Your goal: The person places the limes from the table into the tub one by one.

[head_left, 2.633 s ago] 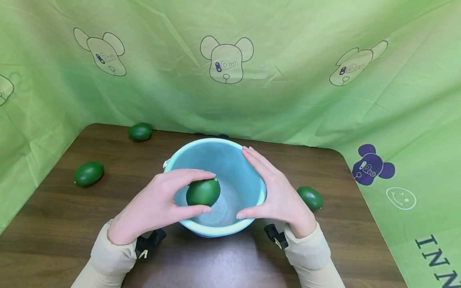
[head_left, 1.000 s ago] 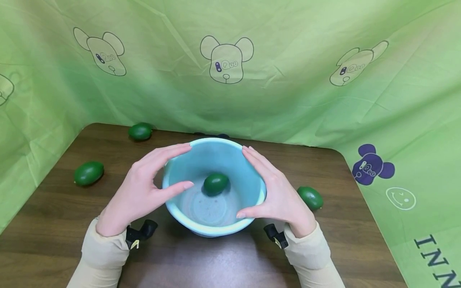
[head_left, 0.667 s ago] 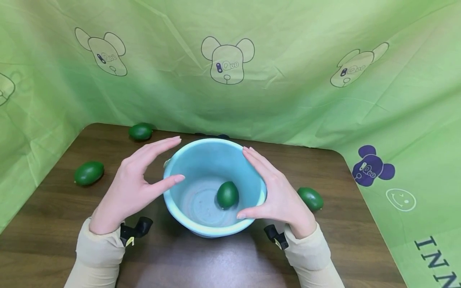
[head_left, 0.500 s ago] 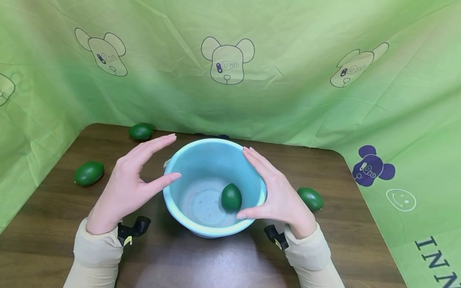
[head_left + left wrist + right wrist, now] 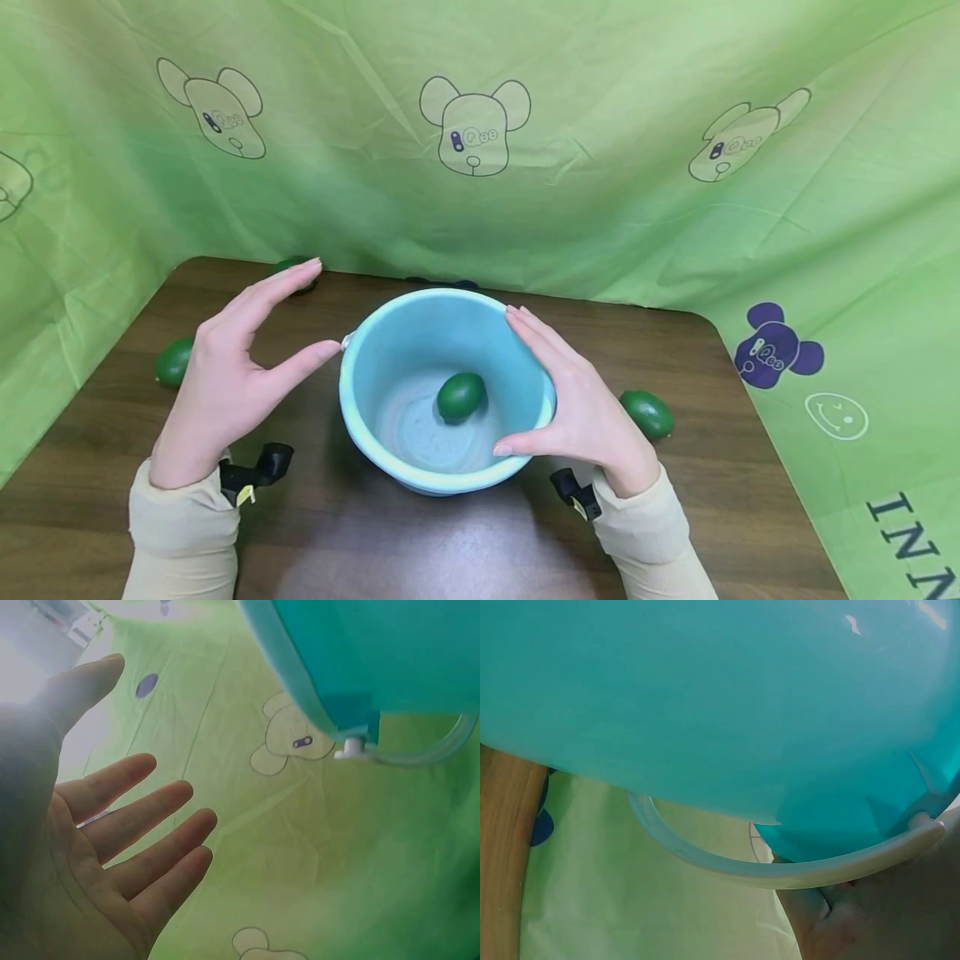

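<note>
A blue bucket (image 5: 442,483) stands on the brown desk (image 5: 720,500), in the middle of the head view. One green fruit (image 5: 461,397) lies inside it, on the bottom, a bit right of the middle.

The right hand (image 5: 581,408) holds the bucket by its right side. The fingers rest on the rim at the upper right, and the thumb bends over the rim at the lower right.

The left hand (image 5: 225,375) is empty and spread, with the thumb wide apart from the fingers. It is up in the air on the left, and its thumb tip looks close to the white knob (image 5: 346,342) on the bucket's side. The left wrist view shows the bare palm, with the bucket at the upper right.

A second fruit (image 5: 172,363) peeks out from behind the left hand. A third fruit (image 5: 285,265) is near the upper left edge of the desk, partly hidden by the fingers. A fourth fruit (image 5: 648,414) sits on the right, just past the right wrist.

In the right wrist view, the pale handle (image 5: 772,875) curves under the bucket wall. A green cloth (image 5: 570,225) with bear faces hangs behind.
</note>
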Demonstrator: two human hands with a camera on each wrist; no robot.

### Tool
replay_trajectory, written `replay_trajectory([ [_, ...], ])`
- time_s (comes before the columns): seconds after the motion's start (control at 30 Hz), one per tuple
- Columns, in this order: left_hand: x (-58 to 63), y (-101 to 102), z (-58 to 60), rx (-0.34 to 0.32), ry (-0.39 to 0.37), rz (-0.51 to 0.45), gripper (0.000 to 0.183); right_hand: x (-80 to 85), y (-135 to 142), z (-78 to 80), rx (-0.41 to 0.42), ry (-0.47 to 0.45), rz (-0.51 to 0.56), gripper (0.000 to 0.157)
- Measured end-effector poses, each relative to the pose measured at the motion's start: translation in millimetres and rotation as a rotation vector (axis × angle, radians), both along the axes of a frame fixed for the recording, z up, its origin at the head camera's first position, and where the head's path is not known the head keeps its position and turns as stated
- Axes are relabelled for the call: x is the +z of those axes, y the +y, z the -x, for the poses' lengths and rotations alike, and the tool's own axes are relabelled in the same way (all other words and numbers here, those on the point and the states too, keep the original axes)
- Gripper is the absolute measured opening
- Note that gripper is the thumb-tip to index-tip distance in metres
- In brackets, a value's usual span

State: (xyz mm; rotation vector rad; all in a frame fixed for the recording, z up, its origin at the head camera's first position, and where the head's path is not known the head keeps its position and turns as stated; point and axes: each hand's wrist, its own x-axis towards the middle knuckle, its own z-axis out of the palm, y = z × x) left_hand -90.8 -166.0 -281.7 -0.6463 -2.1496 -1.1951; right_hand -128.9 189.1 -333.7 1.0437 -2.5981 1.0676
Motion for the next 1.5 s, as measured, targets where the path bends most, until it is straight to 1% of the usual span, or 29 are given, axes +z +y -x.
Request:
replay_trajectory([
  [0.2,1.8,-6,0.1,0.019,0.019,-0.018,0.068,-0.9,0,-1.2,0.0,-0.002,0.002,0.129],
  [0.33,0.3,-11,1.2,0.045,0.025,-0.025,0.067,-1.7,0,-1.2,-0.001,-0.006,0.0,0.128],
  [0.43,-3.9,-18,3.3,0.083,0.023,-0.025,0.068,-2.5,0,-1.3,-0.001,-0.009,-0.001,0.128],
  [0.53,-11.3,-27,8.3,0.127,0.009,-0.036,0.072,-2.9,-1,-1.4,-0.001,-0.011,-0.002,0.128],
  [0.6,-16.9,-35,12.2,0.154,-0.008,-0.046,0.074,-3.1,-1,-1.4,0.0,-0.011,-0.001,0.129],
  [0.73,-25.7,-49,18.1,0.199,-0.049,-0.084,0.069,-3.3,-1,-1.8,0.0,-0.01,0.0,0.128],
  [0.9,-32.7,-64,22.4,0.27,-0.127,-0.146,0.064,-3.9,-1,-2.1,-0.003,-0.013,-0.002,0.129],
  [1.0,-36.1,-72,25.0,0.308,-0.16,-0.17,0.062,-4.2,-1,-1.7,-0.004,-0.014,-0.006,0.13],
  [1.13,-40.0,-80,28.7,0.349,-0.191,-0.169,0.06,-3.7,0,-1.3,-0.002,-0.013,-0.007,0.13],
  [1.27,-44.0,-87,32.8,0.387,-0.239,-0.175,0.057,-3.1,0,-0.3,0.001,-0.01,-0.003,0.13],
  [1.5,-50.8,-96,40.5,0.424,-0.287,-0.149,0.056,-2.3,0,1.5,-0.001,-0.008,-0.003,0.129],
])
